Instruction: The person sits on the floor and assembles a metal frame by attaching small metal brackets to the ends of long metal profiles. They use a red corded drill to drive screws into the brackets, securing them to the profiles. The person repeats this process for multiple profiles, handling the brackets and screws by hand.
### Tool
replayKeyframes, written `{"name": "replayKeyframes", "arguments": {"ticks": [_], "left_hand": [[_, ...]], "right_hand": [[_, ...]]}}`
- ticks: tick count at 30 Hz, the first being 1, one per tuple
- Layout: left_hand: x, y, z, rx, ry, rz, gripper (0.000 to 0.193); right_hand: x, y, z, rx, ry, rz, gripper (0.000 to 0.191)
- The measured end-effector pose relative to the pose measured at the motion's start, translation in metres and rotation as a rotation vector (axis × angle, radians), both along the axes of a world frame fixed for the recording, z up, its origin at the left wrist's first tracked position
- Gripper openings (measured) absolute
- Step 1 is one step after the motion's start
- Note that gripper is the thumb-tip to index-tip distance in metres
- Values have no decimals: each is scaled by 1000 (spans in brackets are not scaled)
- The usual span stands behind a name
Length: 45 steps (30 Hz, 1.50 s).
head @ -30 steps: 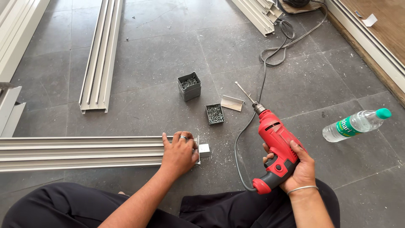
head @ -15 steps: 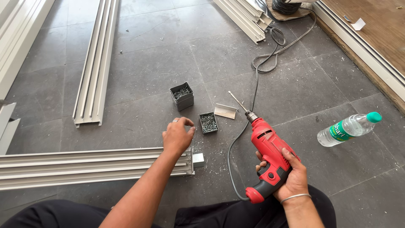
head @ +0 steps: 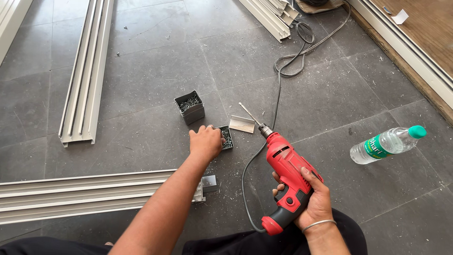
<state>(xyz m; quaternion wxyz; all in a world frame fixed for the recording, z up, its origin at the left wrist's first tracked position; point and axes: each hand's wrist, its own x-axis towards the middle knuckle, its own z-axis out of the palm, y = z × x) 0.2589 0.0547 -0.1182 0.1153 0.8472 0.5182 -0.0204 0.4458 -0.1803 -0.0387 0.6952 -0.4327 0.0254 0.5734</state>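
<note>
My right hand (head: 315, 198) grips the handle of a red corded drill (head: 285, 171), its bit pointing up and left over the floor. My left hand (head: 205, 140) reaches forward, fingers curled down at the edge of a small low box of screws (head: 227, 137); I cannot tell whether it holds a screw. Behind that box stands a taller grey box of screws (head: 190, 106). A long aluminium frame profile (head: 85, 192) lies across the floor below my left arm, with a small bracket (head: 209, 182) at its end. A short metal angle piece (head: 242, 124) lies by the drill bit.
Another aluminium profile (head: 86, 75) lies at the upper left, more profiles (head: 269, 16) at the top. The drill's cable (head: 292, 56) loops over the grey tiled floor. A plastic water bottle (head: 384, 144) with a green cap lies at right. A door track and wooden floor (head: 415, 42) run along the right.
My left hand has left the end of the frame profile and moved forward to the small screw box. The drill has stayed in my right hand.
</note>
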Motion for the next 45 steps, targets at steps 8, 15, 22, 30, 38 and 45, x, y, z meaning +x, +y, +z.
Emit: {"name": "replayKeyframes", "arguments": {"ticks": [8, 15, 22, 30, 38, 45], "left_hand": [[-25, 39, -33, -639, -1071, 552, 21], [-78, 37, -1, -963, -1680, 792, 22], [-92, 22, 17, -984, -1787, 802, 22], [-108, 28, 16, -936, -1728, 654, 23], [-117, 16, 28, -982, -1838, 685, 24], [-118, 8, 45, -879, -1662, 671, 26]], "right_hand": [[4, -6, -2, 82, -39, 144, 65], [0, -9, -5, 82, -77, 329, 66], [-3, -6, -2, 27, -133, 392, 64], [2, -9, -3, 41, -165, 446, 65], [2, -6, -4, 48, -181, 470, 68], [8, -9, 0, 49, -221, 492, 69]]}}
